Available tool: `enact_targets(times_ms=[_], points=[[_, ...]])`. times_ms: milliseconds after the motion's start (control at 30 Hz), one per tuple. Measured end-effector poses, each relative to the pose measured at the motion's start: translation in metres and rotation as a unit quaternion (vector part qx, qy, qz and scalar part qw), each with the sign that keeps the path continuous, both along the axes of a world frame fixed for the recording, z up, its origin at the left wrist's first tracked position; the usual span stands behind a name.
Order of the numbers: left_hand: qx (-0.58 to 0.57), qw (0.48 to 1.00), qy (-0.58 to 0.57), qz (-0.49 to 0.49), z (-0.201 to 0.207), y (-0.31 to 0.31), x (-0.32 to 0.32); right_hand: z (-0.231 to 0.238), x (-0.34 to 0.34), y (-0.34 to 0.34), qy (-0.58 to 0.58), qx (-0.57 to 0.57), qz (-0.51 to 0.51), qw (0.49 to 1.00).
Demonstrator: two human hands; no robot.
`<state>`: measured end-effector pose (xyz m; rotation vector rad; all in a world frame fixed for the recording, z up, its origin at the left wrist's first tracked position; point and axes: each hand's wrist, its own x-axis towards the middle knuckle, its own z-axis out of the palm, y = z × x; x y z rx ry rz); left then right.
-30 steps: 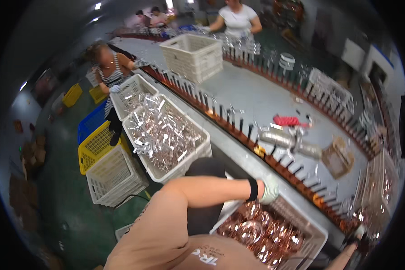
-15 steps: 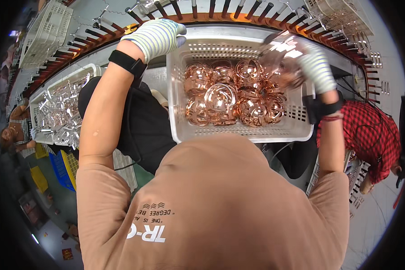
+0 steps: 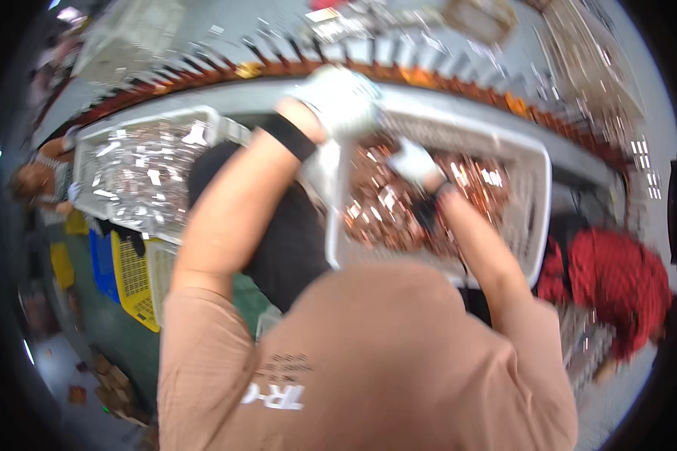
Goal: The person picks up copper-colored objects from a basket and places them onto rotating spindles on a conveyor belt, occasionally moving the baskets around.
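Motion smears the picture. My left hand (image 3: pixel 344 101), in a white striped glove with a black wrist band, is over the far left corner of a white perforated plastic crate (image 3: pixel 534 214). Shiny copper-coloured round metal pieces (image 3: pixel 384 207) fill much of that crate. Reaching into the crate, my right hand (image 3: pixel 414 161) is over or among the pieces near their far side. It wears a pale glove and a dark wrist band. The fingers of both hands are too blurred to show whether they grip anything.
A curved rack (image 3: pixel 278 71) with a row of dark upright handles runs along the far side. Left of me stands a white crate (image 3: pixel 90 203) of silvery metal parts, with a person (image 3: pixel 34 184) beyond it. A yellow basket (image 3: pixel 137 278) is below. Someone in red (image 3: pixel 617 278) sits at right.
The view has shifted and blurred. My right hand has moved left from the crate's right side, where a copper-coloured piece was by it, to the pieces' far middle. My left hand has moved right.
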<state>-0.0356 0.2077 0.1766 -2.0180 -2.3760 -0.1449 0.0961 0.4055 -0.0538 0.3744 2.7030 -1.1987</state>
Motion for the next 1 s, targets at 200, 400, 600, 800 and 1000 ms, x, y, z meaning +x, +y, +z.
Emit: enact_targets(times_ms=[200,400,600,800,1000], points=[[-0.004,0.998,0.001,0.062,-0.013,0.005,0.067,0.071,0.102,0.013,-0.020,-0.080,-0.082,0.993],[-0.036,0.994,-0.047,0.096,-0.016,0.010,0.078,0.128,0.151,0.091,0.050,-0.254,-0.202,0.945],[-0.121,0.986,-0.051,0.098,-0.015,0.027,0.074,0.148,0.212,0.228,0.216,-0.319,-0.399,0.832],[-0.146,0.983,-0.056,0.092,-0.015,0.034,0.078,0.139,0.251,0.405,0.342,-0.465,-0.540,0.613],[-0.145,0.981,-0.063,0.113,-0.019,0.025,0.081,0.199,0.173,0.387,0.327,-0.554,-0.482,0.595]])
